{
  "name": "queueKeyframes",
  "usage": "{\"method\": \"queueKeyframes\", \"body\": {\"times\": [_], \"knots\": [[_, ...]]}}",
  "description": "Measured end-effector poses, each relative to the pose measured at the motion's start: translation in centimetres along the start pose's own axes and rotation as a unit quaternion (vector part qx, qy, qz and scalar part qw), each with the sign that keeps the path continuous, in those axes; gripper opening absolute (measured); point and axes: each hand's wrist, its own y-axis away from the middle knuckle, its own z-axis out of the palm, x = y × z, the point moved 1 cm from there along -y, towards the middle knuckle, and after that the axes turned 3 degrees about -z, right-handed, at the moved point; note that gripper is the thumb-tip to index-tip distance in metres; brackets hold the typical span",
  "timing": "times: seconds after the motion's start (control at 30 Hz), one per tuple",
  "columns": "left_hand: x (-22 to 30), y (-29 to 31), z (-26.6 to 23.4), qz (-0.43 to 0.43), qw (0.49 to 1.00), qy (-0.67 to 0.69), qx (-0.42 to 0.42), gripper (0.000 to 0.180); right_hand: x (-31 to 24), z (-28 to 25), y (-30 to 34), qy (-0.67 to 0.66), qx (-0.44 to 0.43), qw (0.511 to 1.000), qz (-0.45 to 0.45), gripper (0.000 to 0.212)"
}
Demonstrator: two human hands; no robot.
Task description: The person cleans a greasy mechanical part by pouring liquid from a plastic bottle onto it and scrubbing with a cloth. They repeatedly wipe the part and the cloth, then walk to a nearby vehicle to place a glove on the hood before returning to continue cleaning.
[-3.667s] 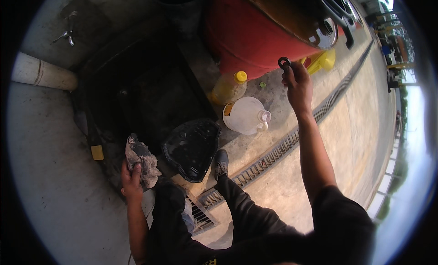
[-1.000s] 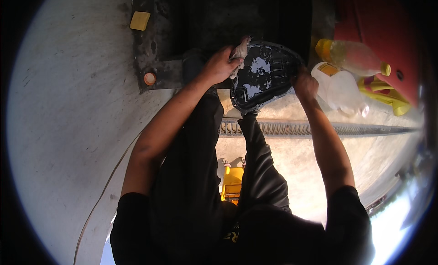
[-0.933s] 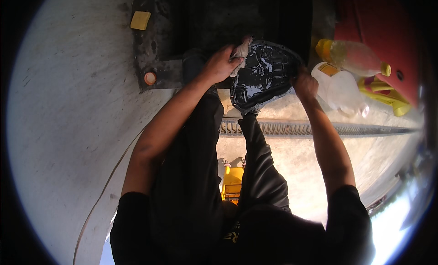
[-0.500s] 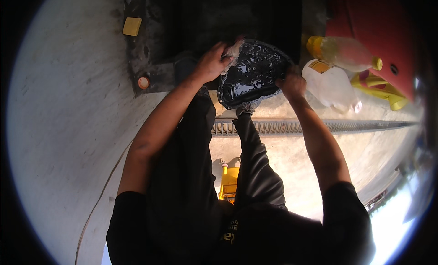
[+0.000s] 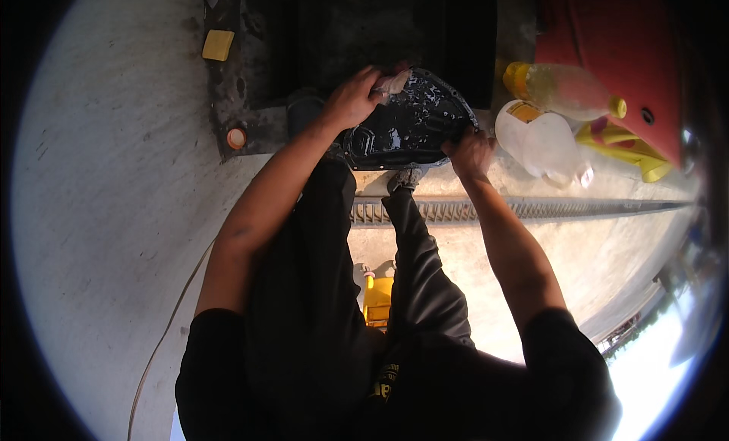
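A black oil pan [image 5: 410, 122], wet and shiny inside with small bolt holes along its rim, is tilted in front of me above a dark tray [image 5: 262, 128]. My right hand [image 5: 472, 154] is closed on its right edge. At its upper left, my left hand [image 5: 354, 99] is closed round a crumpled pale rag [image 5: 394, 83], which touches the pan's rim. The fingertips of both hands are partly hidden.
On the tray's left border lie a yellow sponge [image 5: 218, 45] and a small round cap [image 5: 237, 139]. To the right are a clear bottle [image 5: 573, 90], a white jug [image 5: 538, 145], a yellow container [image 5: 634, 151] and a red surface [image 5: 611, 39]. A floor grate [image 5: 486, 210] runs behind my foot.
The pan has shifted left and turned slightly, its lower edge now more level. My right hand has moved left with it. The left hand with the rag has moved only a little.
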Motion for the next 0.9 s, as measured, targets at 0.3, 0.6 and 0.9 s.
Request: {"method": "queueKeyframes", "body": {"times": [0.3, 0.6, 0.9], "knots": [[0.2, 0.1, -0.3, 0.023, 1.000, -0.017, -0.008, 0.040, 0.1, 0.2, 1.3, 0.010, 0.002, 1.000, -0.009, 0.056], [-0.6, 0.4, 0.5, 0.056, 0.997, -0.058, 0.008, 0.039, -1.0, 0.9, 2.1, -0.017, 0.030, 0.998, 0.051, 0.057], [-0.3, 0.5, 0.4, 0.045, 0.997, -0.065, -0.006, 0.042, -0.7, 0.6, 2.0, -0.015, 0.007, 0.998, 0.057, 0.044]]}}
